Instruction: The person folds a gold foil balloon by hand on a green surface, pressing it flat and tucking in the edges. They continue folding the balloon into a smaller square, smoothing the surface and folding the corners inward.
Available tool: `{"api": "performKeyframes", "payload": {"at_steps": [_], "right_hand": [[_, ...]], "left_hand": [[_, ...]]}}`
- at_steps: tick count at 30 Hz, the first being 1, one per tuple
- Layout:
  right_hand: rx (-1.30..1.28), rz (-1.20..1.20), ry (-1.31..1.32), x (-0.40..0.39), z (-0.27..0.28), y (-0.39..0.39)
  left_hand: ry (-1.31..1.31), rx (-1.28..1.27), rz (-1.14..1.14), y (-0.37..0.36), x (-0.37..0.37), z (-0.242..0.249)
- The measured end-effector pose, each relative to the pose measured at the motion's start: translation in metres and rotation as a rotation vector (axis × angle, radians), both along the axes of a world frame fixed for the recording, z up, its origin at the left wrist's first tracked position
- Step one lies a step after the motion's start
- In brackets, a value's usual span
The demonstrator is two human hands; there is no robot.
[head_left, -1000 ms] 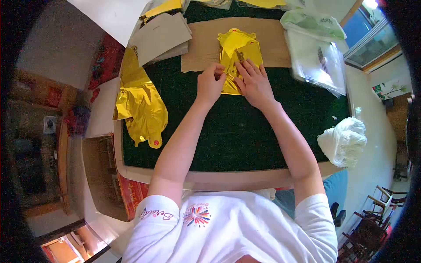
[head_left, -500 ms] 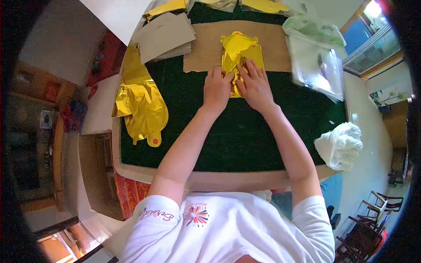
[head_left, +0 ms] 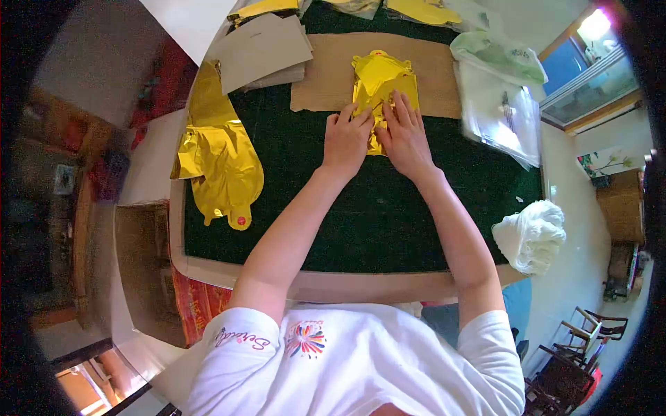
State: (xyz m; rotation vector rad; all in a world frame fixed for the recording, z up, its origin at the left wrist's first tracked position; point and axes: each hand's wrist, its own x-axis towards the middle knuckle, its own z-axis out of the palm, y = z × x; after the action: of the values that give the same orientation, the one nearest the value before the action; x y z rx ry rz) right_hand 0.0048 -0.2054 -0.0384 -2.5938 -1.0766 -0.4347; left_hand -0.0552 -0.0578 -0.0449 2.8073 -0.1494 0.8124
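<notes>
A folded gold foil balloon point(head_left: 380, 76) lies at the far middle of the table, half on a brown cardboard sheet point(head_left: 326, 76) and half on the dark green mat point(head_left: 374, 208). My left hand point(head_left: 345, 142) presses flat on the balloon's near left edge. My right hand point(head_left: 406, 135) lies flat on its near right part, fingers spread. The two hands touch side by side. The balloon's near end is hidden under them.
A pile of flat gold foil balloons point(head_left: 218, 156) hangs over the table's left edge. Grey cardboard pieces point(head_left: 267, 45) lie at the far left. Clear plastic bags point(head_left: 501, 114) are stacked at the far right, a bunched white bag point(head_left: 531, 236) at the right edge.
My left hand went from pinching the balloon's left edge to lying flat on it, close against the right hand. The balloon looks narrower, folded in from the left.
</notes>
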Motion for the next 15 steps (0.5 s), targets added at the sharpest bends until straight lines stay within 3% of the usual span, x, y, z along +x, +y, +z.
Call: {"api": "performKeyframes", "payload": {"at_steps": [6, 9, 11, 15], "right_hand": [[0.147, 0.065, 0.119, 0.011, 0.012, -0.007], [-0.008, 0.033, 0.032, 0.003, 0.031, -0.002], [-0.161, 0.132, 0.069, 0.003, 0.032, 0.006], [-0.218, 0.073, 0.002, 0.02, 0.019, 0.01]], "left_hand": [[0.044, -0.025, 0.026, -0.001, -0.002, 0.003], [0.046, -0.025, 0.024, -0.001, -0.002, 0.001], [0.068, 0.008, 0.033, 0.0, -0.001, 0.001], [0.061, -0.029, 0.028, -0.001, 0.0, 0.0]]}}
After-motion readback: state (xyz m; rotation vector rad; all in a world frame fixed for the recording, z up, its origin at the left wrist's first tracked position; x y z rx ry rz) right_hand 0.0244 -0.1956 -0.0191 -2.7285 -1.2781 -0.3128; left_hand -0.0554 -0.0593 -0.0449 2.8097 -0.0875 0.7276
